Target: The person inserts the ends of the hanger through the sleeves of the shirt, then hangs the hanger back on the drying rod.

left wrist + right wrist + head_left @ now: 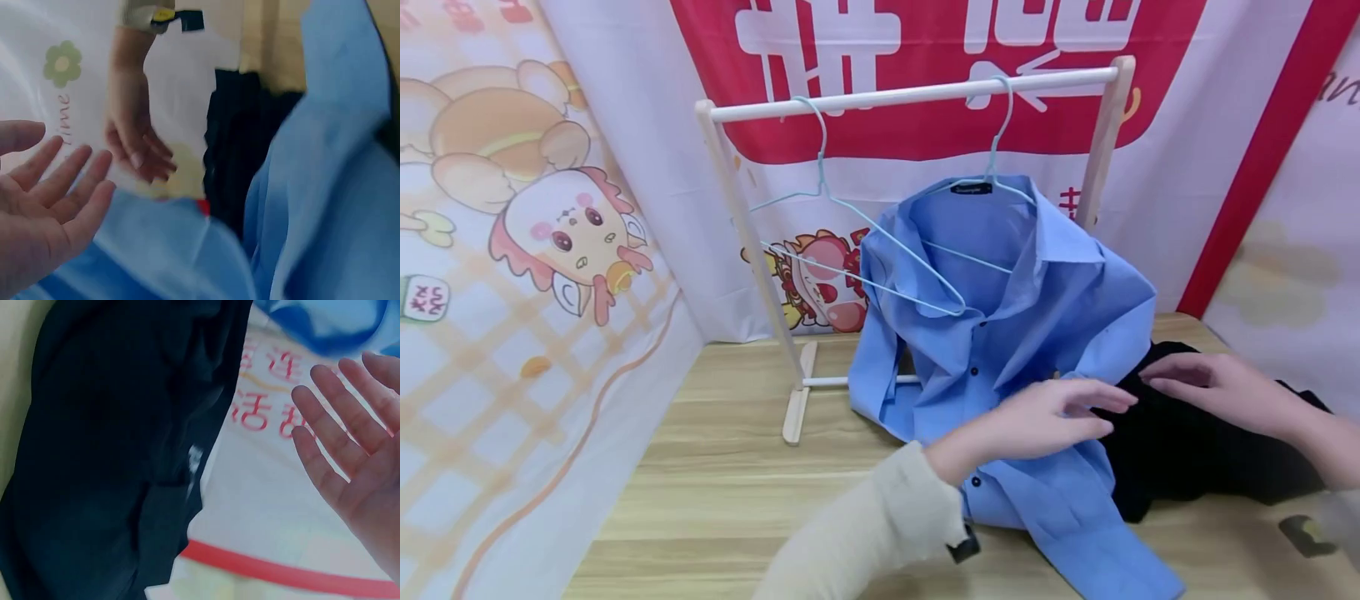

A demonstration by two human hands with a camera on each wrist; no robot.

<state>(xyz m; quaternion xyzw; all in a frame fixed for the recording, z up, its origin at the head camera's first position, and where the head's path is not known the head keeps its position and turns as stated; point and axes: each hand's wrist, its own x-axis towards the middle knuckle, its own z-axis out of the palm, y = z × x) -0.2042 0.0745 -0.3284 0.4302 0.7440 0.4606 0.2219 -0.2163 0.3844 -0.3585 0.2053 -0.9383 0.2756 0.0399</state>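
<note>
And here is the blue button-up shirt (1022,325), up on the rack (917,94), hanging from the right-hand mint wire hanger (992,160) by the collar, black neck label (972,188) facing out! Dark buttons (974,372) run down the front, and the lower part spills onto the wood-grain counter (715,483), one sleeve stretched toward the near edge.

To the left on the same rod, a second mint wire hanger (822,172) hangs at an angle, its lower corner crossing in front of the shirt just below the collar.

Now the hands! The left hand (1041,418), out of a cream sleeve (880,517), sits in front of the shirt; its grip is spread, fingers loosely extended and thumb apart. Whether it brushes the fabric, I cannot tell. Over on the right, the right hand (1225,387) is spread too, fingers long and slightly bent, above the black garment (1210,462) heaped on the counter beside the shirt. The right wrist view shows that palm with its fingers fanned, while dark cloth fills the other side.

Behind it all, a red-and-white printed backdrop (910,137)!
</note>
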